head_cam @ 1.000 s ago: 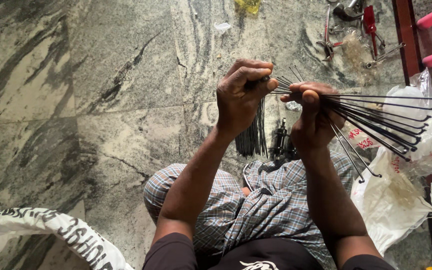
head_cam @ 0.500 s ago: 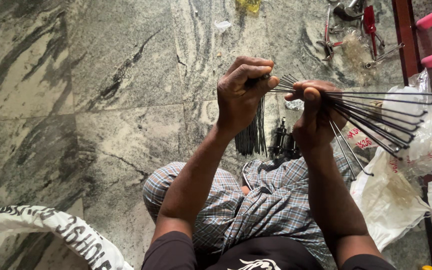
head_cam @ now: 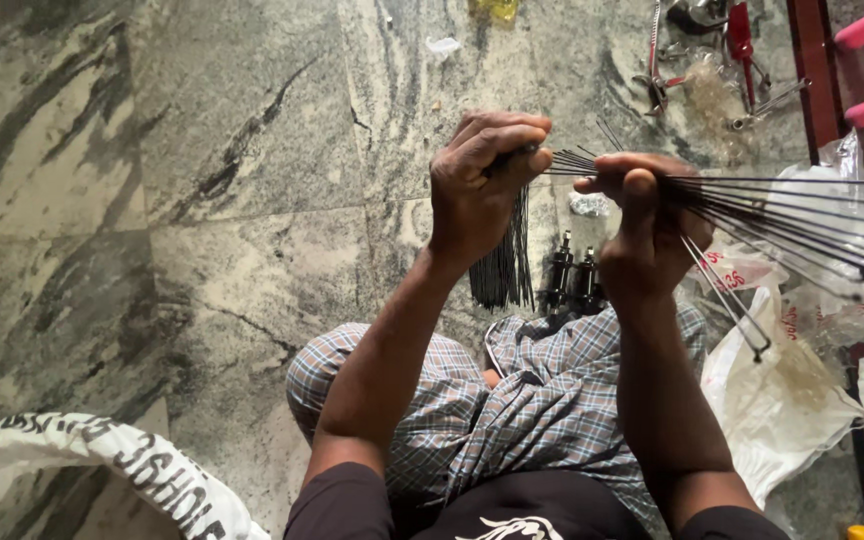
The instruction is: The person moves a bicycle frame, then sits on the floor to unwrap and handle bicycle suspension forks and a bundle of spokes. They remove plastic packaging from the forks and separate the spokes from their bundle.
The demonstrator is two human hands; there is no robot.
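Both hands share 1 bunch of thin dark wire spokes: left hand clenched over the gathered ends, right hand at its 3 o'clock pinching them so they fan out rightward, probably for sorting, above the marble floor.

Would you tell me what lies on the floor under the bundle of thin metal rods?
Under the bundle of rods lie white plastic bags on the marble floor. The right hand and left hand grip the rod ends; what the bags contain is hidden.
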